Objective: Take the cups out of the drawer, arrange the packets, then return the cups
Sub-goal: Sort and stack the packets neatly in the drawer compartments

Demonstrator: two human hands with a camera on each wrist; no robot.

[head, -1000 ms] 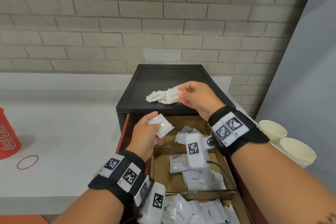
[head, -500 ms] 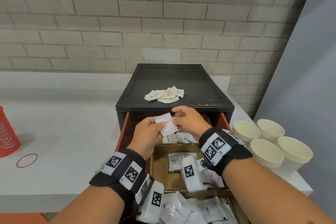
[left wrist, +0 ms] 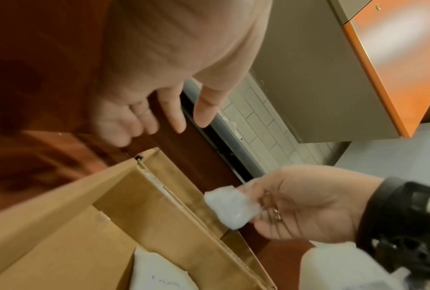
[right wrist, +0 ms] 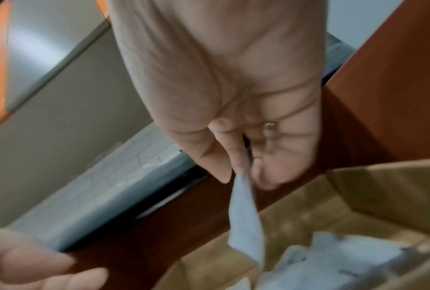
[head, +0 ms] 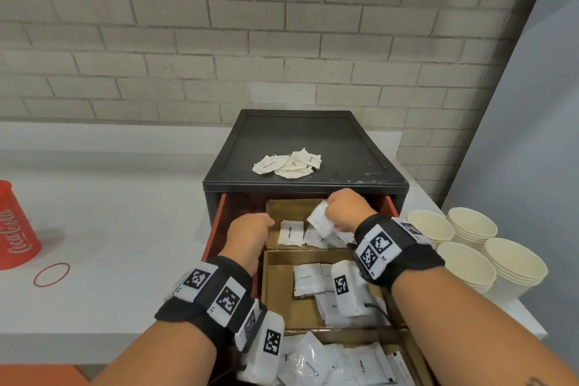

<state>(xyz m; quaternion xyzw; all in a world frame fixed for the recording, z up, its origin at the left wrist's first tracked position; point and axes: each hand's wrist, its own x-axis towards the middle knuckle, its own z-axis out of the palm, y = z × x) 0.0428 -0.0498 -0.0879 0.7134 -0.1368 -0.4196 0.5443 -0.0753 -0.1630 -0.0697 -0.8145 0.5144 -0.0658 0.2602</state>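
Observation:
The red-brown drawer (head: 215, 230) stands pulled out, its cardboard compartments holding several white packets. My right hand (head: 329, 213) pinches one white packet (head: 319, 222) above the far compartment; the right wrist view shows this packet (right wrist: 246, 219) hanging from the fingertips (right wrist: 236, 166). My left hand (head: 266, 224) hovers at the drawer's left side with fingers loosely curled (left wrist: 144, 119) and nothing in them. Stacks of cream paper cups (head: 470, 255) stand on the counter to the right of the drawer. A small pile of packets (head: 288, 163) lies on the black cabinet top (head: 351, 141).
A red Coca-Cola cup (head: 15, 229) and a red rubber band (head: 51, 274) sit on the white counter at the left. A brick wall stands behind the cabinet and a grey wall closes the right side.
The right hand came down from the cabinet top, took the packet from the left hand and carried it right over the far compartment. The left hand let go and sank leftward.

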